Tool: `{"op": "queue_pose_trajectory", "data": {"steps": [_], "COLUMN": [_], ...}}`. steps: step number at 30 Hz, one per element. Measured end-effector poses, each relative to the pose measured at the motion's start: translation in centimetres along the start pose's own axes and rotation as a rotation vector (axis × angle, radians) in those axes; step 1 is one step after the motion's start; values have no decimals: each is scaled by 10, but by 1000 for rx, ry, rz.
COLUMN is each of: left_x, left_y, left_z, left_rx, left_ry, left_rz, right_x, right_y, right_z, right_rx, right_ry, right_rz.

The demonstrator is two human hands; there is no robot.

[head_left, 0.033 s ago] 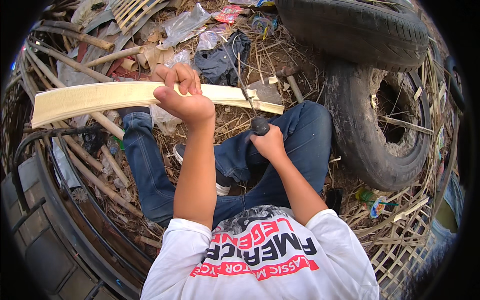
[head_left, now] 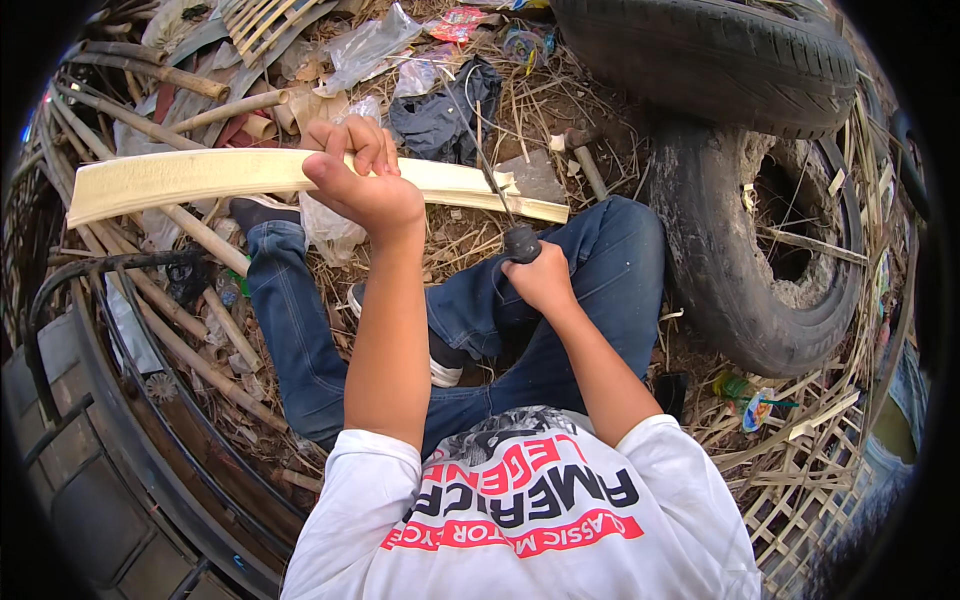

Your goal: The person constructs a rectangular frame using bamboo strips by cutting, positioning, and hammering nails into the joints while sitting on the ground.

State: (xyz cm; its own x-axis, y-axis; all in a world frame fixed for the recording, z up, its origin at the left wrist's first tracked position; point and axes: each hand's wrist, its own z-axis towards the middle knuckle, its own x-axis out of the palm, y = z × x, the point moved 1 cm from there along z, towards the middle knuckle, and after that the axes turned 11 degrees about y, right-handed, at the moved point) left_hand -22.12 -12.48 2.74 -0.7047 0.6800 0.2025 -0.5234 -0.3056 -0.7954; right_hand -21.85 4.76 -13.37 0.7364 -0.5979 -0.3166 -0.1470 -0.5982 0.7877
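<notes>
My left hand [head_left: 362,185] is shut around a long, pale, split bamboo strip [head_left: 180,180], held level above my knees, running from far left to centre. My right hand [head_left: 542,282] grips the dark handle of a knife [head_left: 522,242]. Its thin blade rises up and to the left and meets the strip's right part near its tapered end [head_left: 520,205]. I sit on the ground in blue jeans [head_left: 300,330] and a white printed T-shirt.
Two worn tyres lie at the upper right [head_left: 720,60] and right [head_left: 740,300]. Bamboo poles [head_left: 190,240] pile up on the left. A woven bamboo lattice [head_left: 820,470] lies at the lower right. Plastic litter [head_left: 365,45] and a dark cloth [head_left: 440,115] lie ahead.
</notes>
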Motion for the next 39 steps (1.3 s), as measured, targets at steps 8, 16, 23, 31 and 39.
{"op": "queue_pose_trajectory", "data": {"steps": [8, 16, 23, 31, 39], "left_x": [10, 12, 14, 18, 13], "left_y": [8, 2, 10, 3, 7], "left_z": [-3, -5, -8, -9, -6], "left_rx": [50, 86, 79, 103, 86], "left_ry": [54, 89, 85, 84, 69], "left_rz": [47, 40, 85, 12, 16], "right_x": [-27, -7, -16, -7, -11], "right_y": [38, -3, 12, 1, 8], "right_z": [-20, 9, -5, 1, -3], "right_rx": [-143, -24, -73, -93, -80], "right_ry": [4, -20, -104, -99, -57], "right_rz": [86, -21, -19, -4, 33]}}
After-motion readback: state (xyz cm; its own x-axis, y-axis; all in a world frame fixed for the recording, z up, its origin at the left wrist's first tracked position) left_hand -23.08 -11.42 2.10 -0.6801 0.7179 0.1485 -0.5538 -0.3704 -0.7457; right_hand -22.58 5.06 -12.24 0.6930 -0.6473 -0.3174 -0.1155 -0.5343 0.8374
